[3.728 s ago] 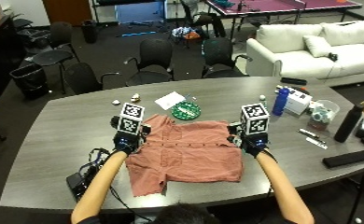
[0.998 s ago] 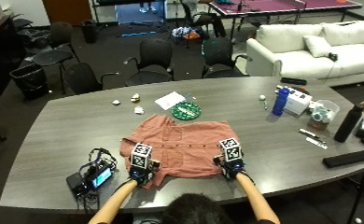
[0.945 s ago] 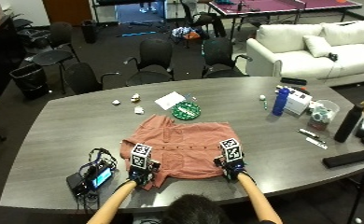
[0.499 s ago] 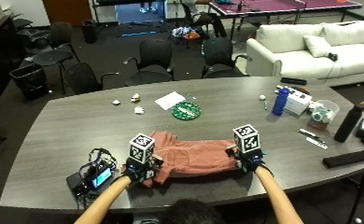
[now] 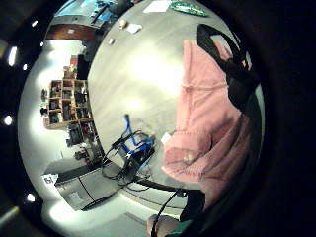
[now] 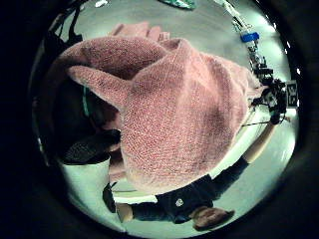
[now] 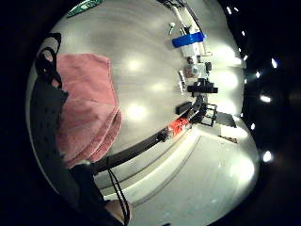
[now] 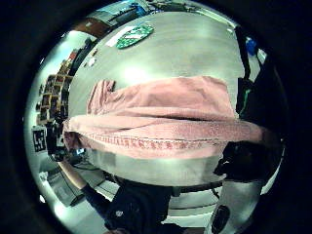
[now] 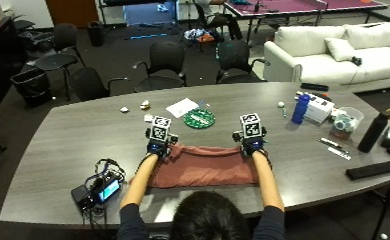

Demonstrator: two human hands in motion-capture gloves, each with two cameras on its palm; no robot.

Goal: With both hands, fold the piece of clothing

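Grey oval counter (image 9: 68, 145) in a meeting room, office chairs and a white sofa (image 9: 328, 52) behind it.

Item: one reddish-pink shirt (image 9: 205, 170), lying on the counter directly in front of me, doubled over into a wide band. Its near hem has been carried up to the far edge; the fold line runs along the side nearest my body.

Left hand (image 9: 159, 145): at the band's far left corner, fingers curled round the cloth; the thumb-side palm view is filled with bunched pink weave (image 6: 174, 114) draped over the palm. Right hand (image 9: 249, 142): at the far right corner, gripping the upper layer likewise; its palm view shows the top layer (image 8: 161, 129) held stretched above the lower one. The two hands are well apart, one at each end of the same edge.

Handling, as I judge it: light, soft and wholly limp; a coarse weave that should not slip on the gloves. It sags wherever unsupported, so both corners must travel together and the edge be kept taut between them. Best holds are the corners or side seams, pinching both layers at once.

Stage, by estimate: first fold made, edges not yet smoothed; further folds probably remain.

Also on counter: green round disc (image 9: 199, 119), white paper (image 9: 182, 107), blue bottle (image 9: 301, 108), black bottle (image 9: 372, 131), cabled device (image 9: 100, 189) near my left elbow.
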